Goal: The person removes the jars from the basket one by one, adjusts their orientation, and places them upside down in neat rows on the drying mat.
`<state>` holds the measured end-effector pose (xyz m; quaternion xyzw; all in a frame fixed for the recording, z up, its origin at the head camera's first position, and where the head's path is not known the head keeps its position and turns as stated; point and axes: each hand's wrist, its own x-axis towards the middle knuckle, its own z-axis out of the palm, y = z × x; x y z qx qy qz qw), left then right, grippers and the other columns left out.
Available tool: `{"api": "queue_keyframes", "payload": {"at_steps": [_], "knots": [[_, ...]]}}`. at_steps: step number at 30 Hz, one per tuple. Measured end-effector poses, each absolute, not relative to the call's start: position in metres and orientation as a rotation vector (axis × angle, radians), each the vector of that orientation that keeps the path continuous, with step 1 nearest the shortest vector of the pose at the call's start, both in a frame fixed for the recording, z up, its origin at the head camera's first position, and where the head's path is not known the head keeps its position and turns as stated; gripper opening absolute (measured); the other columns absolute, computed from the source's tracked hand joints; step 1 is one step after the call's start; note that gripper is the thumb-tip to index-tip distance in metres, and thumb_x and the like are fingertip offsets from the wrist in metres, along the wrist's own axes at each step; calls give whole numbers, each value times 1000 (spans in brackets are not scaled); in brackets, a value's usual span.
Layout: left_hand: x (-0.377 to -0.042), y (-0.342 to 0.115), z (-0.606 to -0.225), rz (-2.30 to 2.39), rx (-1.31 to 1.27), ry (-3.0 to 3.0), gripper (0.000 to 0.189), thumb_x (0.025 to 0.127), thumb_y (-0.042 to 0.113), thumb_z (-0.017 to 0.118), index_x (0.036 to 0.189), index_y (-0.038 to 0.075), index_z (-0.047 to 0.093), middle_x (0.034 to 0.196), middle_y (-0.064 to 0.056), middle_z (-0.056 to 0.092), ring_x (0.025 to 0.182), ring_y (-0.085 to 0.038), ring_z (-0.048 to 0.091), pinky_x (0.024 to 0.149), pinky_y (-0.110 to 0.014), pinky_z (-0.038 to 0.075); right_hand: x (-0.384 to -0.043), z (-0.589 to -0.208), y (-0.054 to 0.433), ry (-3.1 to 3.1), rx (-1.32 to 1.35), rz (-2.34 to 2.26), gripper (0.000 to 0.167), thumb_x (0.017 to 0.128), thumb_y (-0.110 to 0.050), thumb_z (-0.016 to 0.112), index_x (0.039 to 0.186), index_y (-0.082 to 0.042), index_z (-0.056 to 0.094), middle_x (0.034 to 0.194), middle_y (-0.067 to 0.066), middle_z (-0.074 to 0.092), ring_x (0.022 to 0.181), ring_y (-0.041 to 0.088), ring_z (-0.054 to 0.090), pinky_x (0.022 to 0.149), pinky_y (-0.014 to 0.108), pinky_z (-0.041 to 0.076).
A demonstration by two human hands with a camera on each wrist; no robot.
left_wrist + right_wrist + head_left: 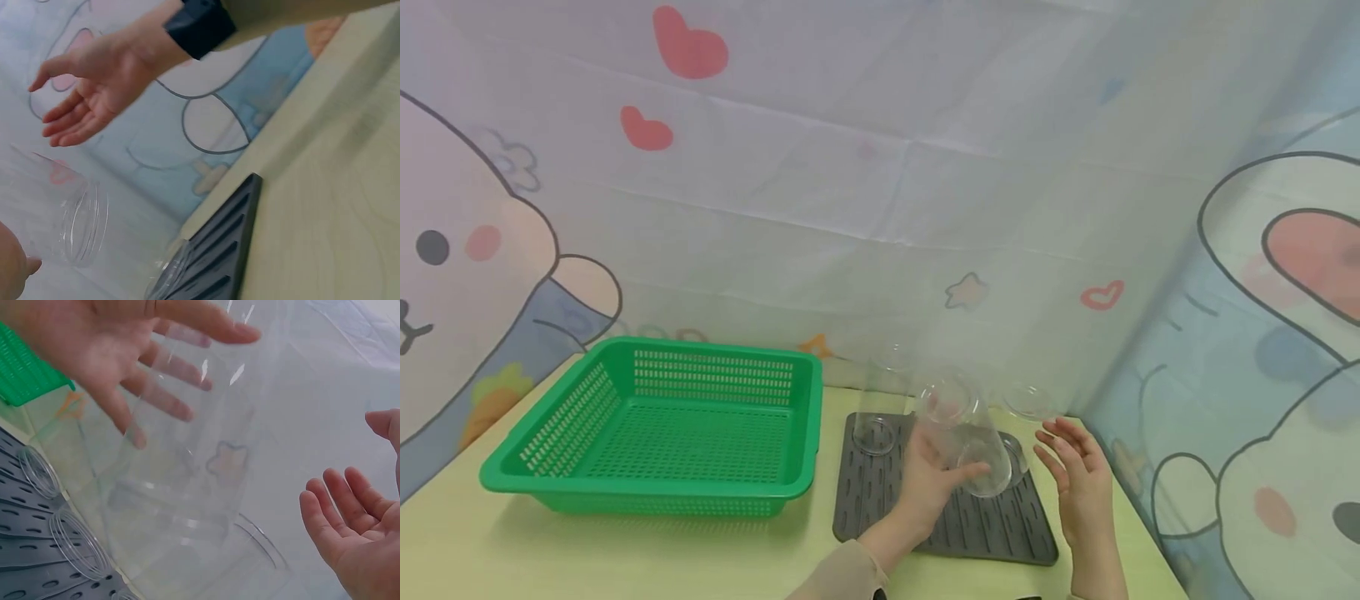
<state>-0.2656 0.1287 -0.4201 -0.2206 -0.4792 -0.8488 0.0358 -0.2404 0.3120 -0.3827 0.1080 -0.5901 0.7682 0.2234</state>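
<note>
My left hand [925, 471] holds a clear, tall cup [981, 446] above the dark grey ridged mat [887, 508]. The cup is tilted in the head view, with the thumb along its near side and the fingers behind it, seen through its wall in the right wrist view. To the right of it, my right hand [1078, 475] is apart from the cup, palm turned toward it, fingers loosely bent and holding nothing. Another clear cup [874, 435] stands on the mat's left part. A further clear cup [1028, 402] is behind the held one, partly hidden by it.
A green plastic basket [658, 487] with slotted walls stands to the left on the pale yellow table [700, 558]. Behind and to the right hangs a printed cloth [820, 208] with hearts and cartoon animals, close to the table's edges.
</note>
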Motion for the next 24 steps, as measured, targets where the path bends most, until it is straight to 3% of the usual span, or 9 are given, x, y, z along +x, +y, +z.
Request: {"api": "queue_keyframes", "payload": {"at_steps": [4,10,16,24], "knots": [[-266,142,-427,-2483,-703,-1646,98,74,14,85,153,19,29,154,-5,39,143,-31,35,118,-46,29,-240,-381,314,-1588,254,2126,18,101,-1,48,111,-7,60,103,-2,67,97,9,67,86,21,56],[-269,160,-434,-2370,-655,-1830,95,71,9,86,150,21,35,147,-2,49,138,-30,42,117,-51,31,-240,-380,316,-1503,134,2131,17,99,0,49,102,-9,63,96,-2,68,92,10,67,84,20,56],[-271,173,-445,-2346,-617,-1966,99,70,12,87,152,19,32,148,-3,47,139,-32,41,115,-56,30,-240,-380,323,-1323,102,2170,20,98,2,49,92,-7,65,88,1,70,85,11,69,79,21,58],[-274,191,-450,-2248,-633,-2074,101,67,8,89,151,25,35,148,1,47,138,-28,42,114,-52,34,-239,-379,328,-1271,108,2188,20,99,1,48,91,-6,65,85,2,71,82,12,69,77,21,57]]}}
